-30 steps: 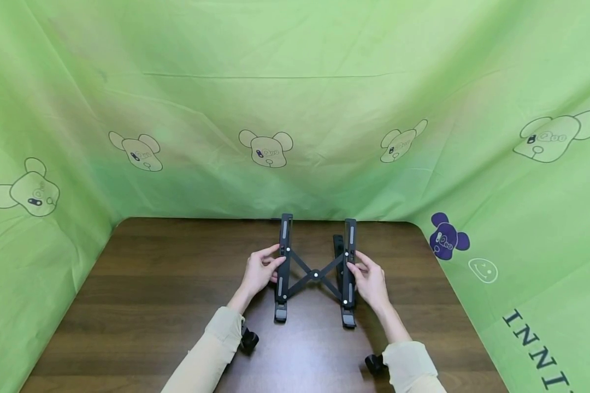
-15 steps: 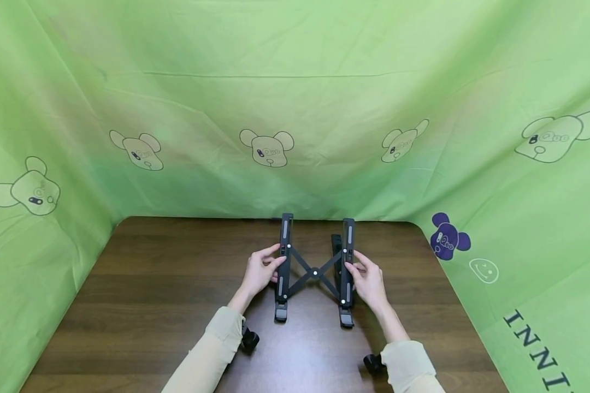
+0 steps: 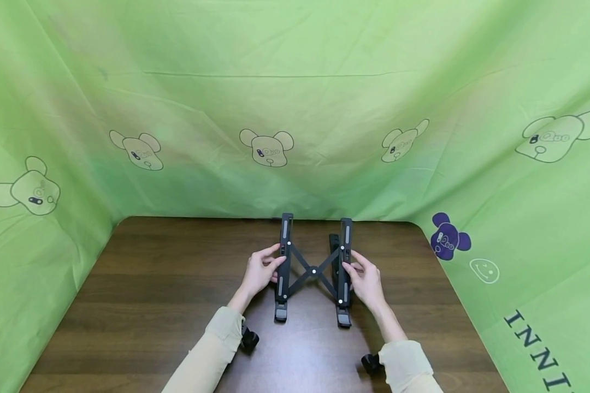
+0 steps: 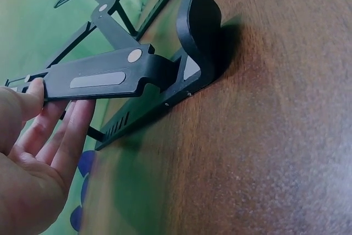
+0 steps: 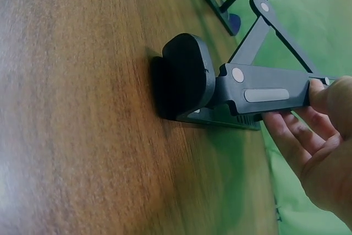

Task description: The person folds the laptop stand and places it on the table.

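So the folding laptop stand (image 3: 313,270) is sitting on the dark wood tabletop (image 3: 152,305), toward the far edge and about midway between the left and right edges, with both side rails pointing away from the person and the X-shaped cross links between them. Left hand (image 3: 259,273) pinches the left rail, thumb on top and fingers tucked under it, you can see that nicely in the left wrist view (image 4: 38,136). Right hand (image 3: 366,281) does the same on the right rail, thumb on the top edge and fingers curled below (image 5: 324,152). The rounded front stoppers are down on the wood on both sides (image 4: 198,31) (image 5: 184,75).

Looks to me like the width-adjusting step, with the rails sliding toward or away from each other on the scissor joint. Whatever comes next needs both hands moving evenly, or one rail drags and the thing skews. Green cloth (image 3: 295,109) hangs all around the back
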`<state>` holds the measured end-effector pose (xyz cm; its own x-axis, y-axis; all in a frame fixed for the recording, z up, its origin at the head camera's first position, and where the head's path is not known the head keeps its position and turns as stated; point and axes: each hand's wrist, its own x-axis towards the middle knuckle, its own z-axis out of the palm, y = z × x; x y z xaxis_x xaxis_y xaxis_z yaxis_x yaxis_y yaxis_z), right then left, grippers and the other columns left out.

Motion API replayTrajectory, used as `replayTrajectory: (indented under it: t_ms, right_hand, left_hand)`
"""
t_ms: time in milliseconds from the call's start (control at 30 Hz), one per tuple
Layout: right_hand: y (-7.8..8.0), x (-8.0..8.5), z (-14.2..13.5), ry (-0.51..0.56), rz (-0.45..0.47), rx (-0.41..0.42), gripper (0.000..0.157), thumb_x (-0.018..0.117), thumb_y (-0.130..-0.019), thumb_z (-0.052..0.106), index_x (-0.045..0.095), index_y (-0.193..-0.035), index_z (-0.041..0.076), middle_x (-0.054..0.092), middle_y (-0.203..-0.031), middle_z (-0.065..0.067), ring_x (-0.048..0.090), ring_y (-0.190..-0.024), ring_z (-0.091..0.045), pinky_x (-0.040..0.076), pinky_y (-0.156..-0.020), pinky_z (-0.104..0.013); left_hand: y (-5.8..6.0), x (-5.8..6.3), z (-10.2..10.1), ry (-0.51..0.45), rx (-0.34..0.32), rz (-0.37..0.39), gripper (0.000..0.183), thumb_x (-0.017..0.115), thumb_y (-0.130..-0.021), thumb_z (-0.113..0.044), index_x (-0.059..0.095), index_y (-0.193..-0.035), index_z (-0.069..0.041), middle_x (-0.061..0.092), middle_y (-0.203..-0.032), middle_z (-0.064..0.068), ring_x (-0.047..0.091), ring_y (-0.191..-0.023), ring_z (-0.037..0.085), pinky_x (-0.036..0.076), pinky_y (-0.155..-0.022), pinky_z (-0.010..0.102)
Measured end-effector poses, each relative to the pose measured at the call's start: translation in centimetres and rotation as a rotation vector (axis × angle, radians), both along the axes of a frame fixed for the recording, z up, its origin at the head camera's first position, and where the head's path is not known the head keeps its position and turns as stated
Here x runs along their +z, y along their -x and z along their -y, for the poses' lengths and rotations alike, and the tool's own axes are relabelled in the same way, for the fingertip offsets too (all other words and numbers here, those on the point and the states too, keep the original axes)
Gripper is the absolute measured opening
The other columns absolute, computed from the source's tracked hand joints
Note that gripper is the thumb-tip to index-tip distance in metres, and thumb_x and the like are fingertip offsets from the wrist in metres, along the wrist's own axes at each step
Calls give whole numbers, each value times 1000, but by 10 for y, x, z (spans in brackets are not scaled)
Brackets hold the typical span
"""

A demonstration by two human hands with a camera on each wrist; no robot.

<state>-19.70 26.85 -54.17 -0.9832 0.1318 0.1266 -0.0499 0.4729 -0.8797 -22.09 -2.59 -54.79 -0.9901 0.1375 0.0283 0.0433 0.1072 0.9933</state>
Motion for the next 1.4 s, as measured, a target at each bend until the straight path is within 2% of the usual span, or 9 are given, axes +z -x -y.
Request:
replayTrajectory:
  t_ms: [133, 233, 267, 400, 467, 500, 600, 900, 1400]
  right_hand:
    - [0, 0, 2, 5, 8, 1, 47, 69, -106, 1, 59, -152, -7, 77, -110, -38, 76, -73, -14, 60, -49, -33]
    - [0, 1, 4, 14, 14, 9, 48, 68, -107, 1, 58, -153, -7, 77, -111, -38, 79, -76, -19, 61, -50, -34]
    - [0, 1, 5, 19, 18, 10, 48, 68, -107, 2, 58, -153, -7, 77, -112, -38, 78, -76, -17, 61, -51, -34]
    - [1, 0, 8, 34, 23, 18, 48, 69, -107, 2, 58, -153, -6, 77, -113, -38, 77, -75, -11, 62, -52, -35]
    - [2, -1, 9, 39, 24, 17, 49, 69, -106, 2, 58, -153, -6, 77, -112, -38, 76, -74, -8, 62, -51, -36]
    - [3, -1, 10, 40, 22, 17, 49, 69, -106, 1, 58, -153, -6, 77, -111, -38, 76, -74, -9, 62, -51, -36]
    - [3, -3, 14, 40, 27, 22, 49, 69, -106, 1, 57, -154, -7, 77, -111, -38, 75, -72, -7, 62, -51, -35]
    - [4, -7, 23, 64, 30, 32, 50, 69, -105, -3, 57, -153, -8, 77, -108, -38, 66, -63, 3, 60, -50, -31]
    - [6, -5, 37, 115, -4, 63, 50, 72, -103, -2, 57, -151, -12, 77, -104, -38, 68, -61, -3, 59, -47, -33]
  left_hand:
    - [1, -1, -1, 11, 17, 42, 49, 72, -107, -8, 61, -154, 0, 82, -95, 28, 70, -57, 6, 65, -57, 29]
    - [3, -2, -1, 13, 11, 41, 49, 72, -107, -9, 61, -154, 1, 82, -95, 28, 72, -57, 9, 66, -58, 33]
    - [6, -6, 0, 7, 8, 48, 52, 74, -106, -13, 61, -154, -1, 83, -92, 23, 73, -58, 8, 67, -58, 33]
    - [6, -5, 0, 4, 13, 58, 52, 75, -106, -13, 62, -154, -1, 83, -93, 24, 75, -59, 14, 68, -60, 36]
    - [5, -5, -1, 4, 19, 58, 51, 75, -106, -13, 62, -154, -2, 83, -93, 24, 74, -58, 12, 67, -59, 34]
    - [3, -1, -1, 7, 23, 56, 49, 72, -106, -8, 62, -154, -1, 82, -97, 29, 73, -58, 12, 67, -59, 35]
    - [2, -3, -1, 1, 17, 60, 49, 72, -107, -8, 61, -154, -1, 82, -97, 29, 70, -57, 7, 66, -58, 32]
    - [1, -6, 1, -5, 4, 77, 51, 72, -107, -9, 60, -156, -1, 82, -98, 28, 68, -56, 6, 66, -59, 32]
    - [3, -4, -1, -17, 11, 68, 50, 72, -106, -7, 61, -155, -1, 81, -95, 29, 67, -56, 7, 66, -58, 31]
